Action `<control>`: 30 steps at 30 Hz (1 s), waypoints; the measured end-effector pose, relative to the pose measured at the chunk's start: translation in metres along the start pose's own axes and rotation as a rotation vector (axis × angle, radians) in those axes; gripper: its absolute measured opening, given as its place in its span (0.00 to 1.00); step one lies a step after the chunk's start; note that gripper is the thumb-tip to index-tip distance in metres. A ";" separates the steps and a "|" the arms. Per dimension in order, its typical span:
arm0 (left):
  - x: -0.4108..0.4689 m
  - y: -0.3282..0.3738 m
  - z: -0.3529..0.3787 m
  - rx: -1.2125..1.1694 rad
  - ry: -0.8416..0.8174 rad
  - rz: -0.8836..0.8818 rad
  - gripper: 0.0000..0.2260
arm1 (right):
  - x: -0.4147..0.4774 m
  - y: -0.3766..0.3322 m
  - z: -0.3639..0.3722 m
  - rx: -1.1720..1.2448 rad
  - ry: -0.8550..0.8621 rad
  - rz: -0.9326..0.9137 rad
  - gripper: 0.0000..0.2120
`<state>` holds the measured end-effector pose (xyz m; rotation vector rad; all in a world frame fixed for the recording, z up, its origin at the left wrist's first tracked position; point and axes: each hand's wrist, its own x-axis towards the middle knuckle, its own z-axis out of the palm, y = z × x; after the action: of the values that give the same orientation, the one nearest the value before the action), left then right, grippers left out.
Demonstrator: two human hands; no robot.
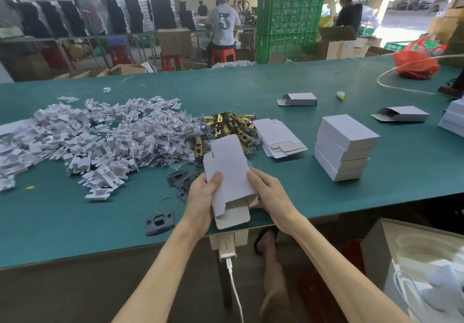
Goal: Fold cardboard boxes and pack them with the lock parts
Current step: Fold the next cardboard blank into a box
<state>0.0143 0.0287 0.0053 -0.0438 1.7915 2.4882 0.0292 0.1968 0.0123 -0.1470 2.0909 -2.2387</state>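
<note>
Cardboard box (229, 172) fills the grip of left hand (200, 198) and right hand (270, 194), hiding their fingers.

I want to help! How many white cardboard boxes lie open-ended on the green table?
2: one open-ended white cardboard box at the far middle of the green table, another farther right. More may hide past the right edge.
</note>
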 end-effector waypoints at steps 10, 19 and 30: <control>-0.003 -0.005 0.004 0.079 -0.037 0.043 0.16 | -0.002 0.002 -0.001 -0.061 0.085 0.010 0.20; -0.003 -0.005 0.003 0.034 -0.070 0.103 0.28 | -0.002 0.001 0.000 -0.033 0.036 -0.072 0.18; -0.002 -0.007 0.000 0.095 -0.085 0.084 0.23 | -0.003 -0.001 0.003 0.027 0.066 -0.126 0.14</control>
<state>0.0171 0.0311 -0.0010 0.1431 1.9113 2.4151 0.0330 0.1946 0.0136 -0.2116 2.1401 -2.3725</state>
